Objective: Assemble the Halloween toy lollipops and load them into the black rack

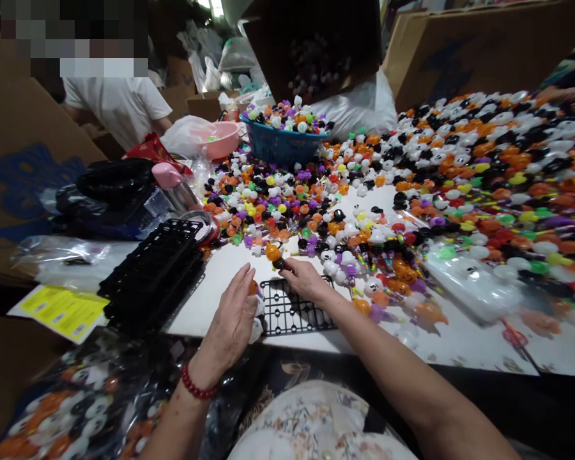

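My right hand (304, 279) is closed on a small plastic toy with an orange pumpkin-like head (271, 252) and a black lower part. It reaches over a black plastic grid tray (287, 322) near the table's front edge. At the tray's left side is my left hand (230, 313), fingers stretched out and close together, with a red bead bracelet on the wrist. Beside its palm a white toy (256, 329) and an orange one (253, 287) show, partly hidden by the fingers; I cannot tell whether it touches them.
Heaps of small Halloween toys (460, 160) cover the table's back and right. A blue basket (280, 145) stands behind. Stacked black grid trays (156, 275) lie left, scissors (515, 335) at front right. A co-worker in a white shirt (110, 105) is back left.
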